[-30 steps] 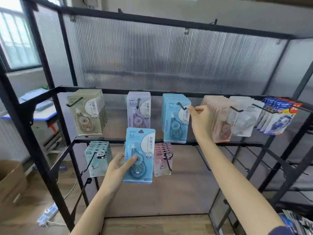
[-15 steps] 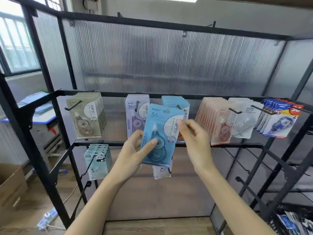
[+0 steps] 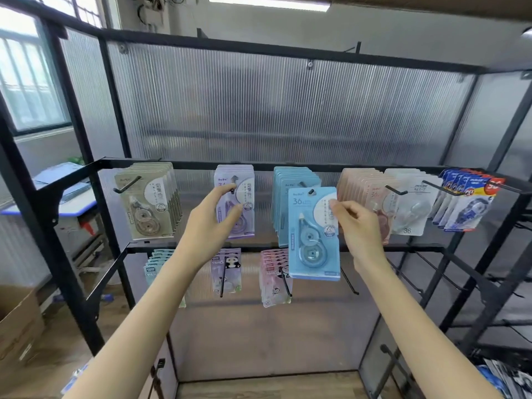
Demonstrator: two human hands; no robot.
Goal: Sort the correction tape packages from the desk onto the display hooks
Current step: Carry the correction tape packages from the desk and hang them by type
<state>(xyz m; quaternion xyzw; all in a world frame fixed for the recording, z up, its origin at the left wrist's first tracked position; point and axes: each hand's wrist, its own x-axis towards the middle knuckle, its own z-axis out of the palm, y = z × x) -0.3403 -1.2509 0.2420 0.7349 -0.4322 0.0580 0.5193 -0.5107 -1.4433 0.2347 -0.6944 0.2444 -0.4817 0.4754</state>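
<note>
A light blue correction tape package hangs upright in front of the blue stack on the upper rail. My right hand pinches its right edge. Its hanging hole sits at the tip of the blue stack's hook; whether the hook passes through it I cannot tell. My left hand is at the purple stack, with thumb near the hook and fingers curled over the front purple package.
On the upper rail also hang beige, pink, clear and dark blue stacks. Panda packages hang on the lower rail, with bare hooks to their right. A cardboard box stands at the lower left.
My left hand let go of the blue package and moved up left to the purple stack. My right hand took the blue package and carried it right, up to the blue stack's hook.
</note>
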